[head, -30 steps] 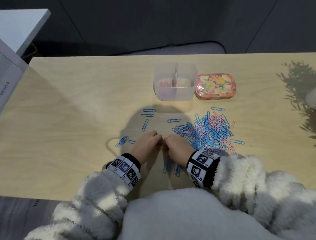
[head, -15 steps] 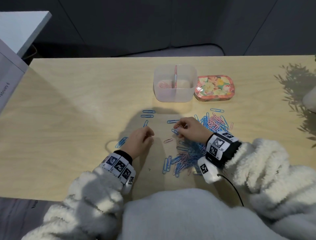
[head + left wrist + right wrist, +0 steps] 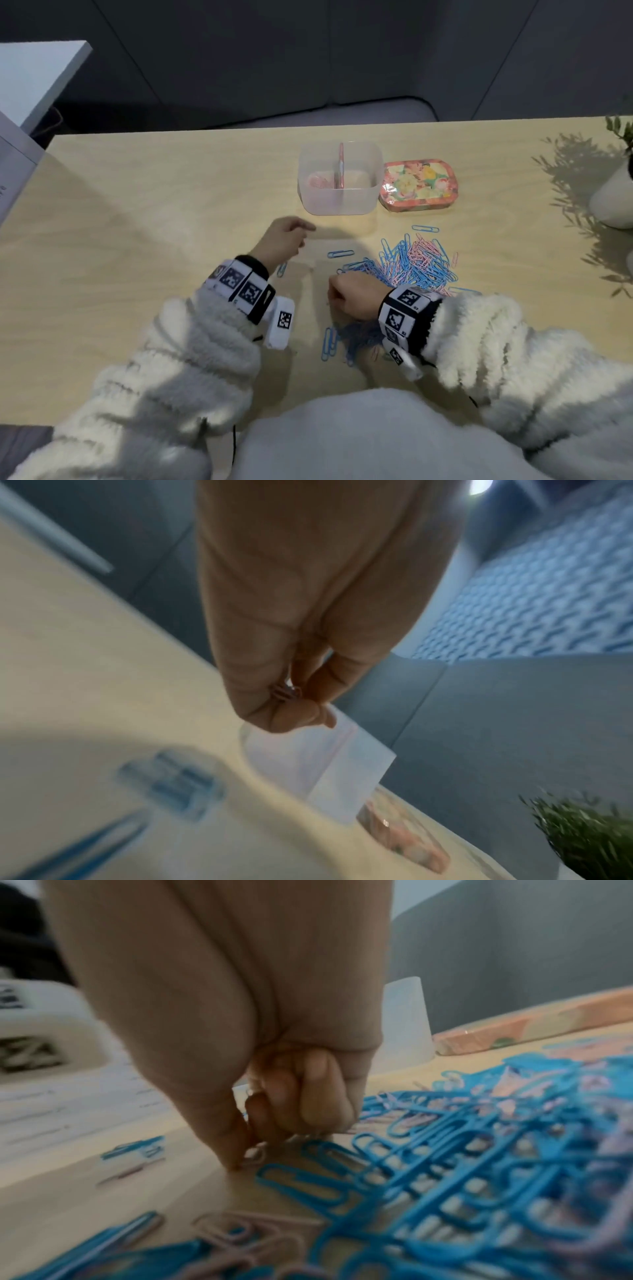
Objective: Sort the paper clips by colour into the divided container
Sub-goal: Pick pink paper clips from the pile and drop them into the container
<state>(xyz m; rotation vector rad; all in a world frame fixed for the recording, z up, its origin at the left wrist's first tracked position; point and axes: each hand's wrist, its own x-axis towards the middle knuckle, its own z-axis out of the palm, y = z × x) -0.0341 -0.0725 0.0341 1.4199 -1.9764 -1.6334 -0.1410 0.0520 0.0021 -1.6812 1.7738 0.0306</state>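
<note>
A person's left hand has left the centre of the desk and now hangs short of the clear box near the far edge, thumb and fingers pinched on a small pink clip. Half a second earlier that hand lay low beside the stray blue clips; it now appears to be carrying its catch toward the box's left cell, where pink clips already lie against the divider. The right cell looks bare, though the frosted wall makes that hard to confirm.

The right hand has drawn back from the top of the pile toward the near edge and presses down at the pile's left fringe, fingers curled, thumb and fingertip closing on a pale clip flat on the wood; whether it is lifted yet cannot be told. By the look of it, sorting has barely begun: most blue and pink clips remain heaped together right of centre, with a smaller scatter by the near edge.

A floral tin sits touching the box's right side. A white pot with a plant stands at the right edge, throwing leafy shadow over the pale wood. Dark panelled walls and a grey seat lie beyond.
</note>
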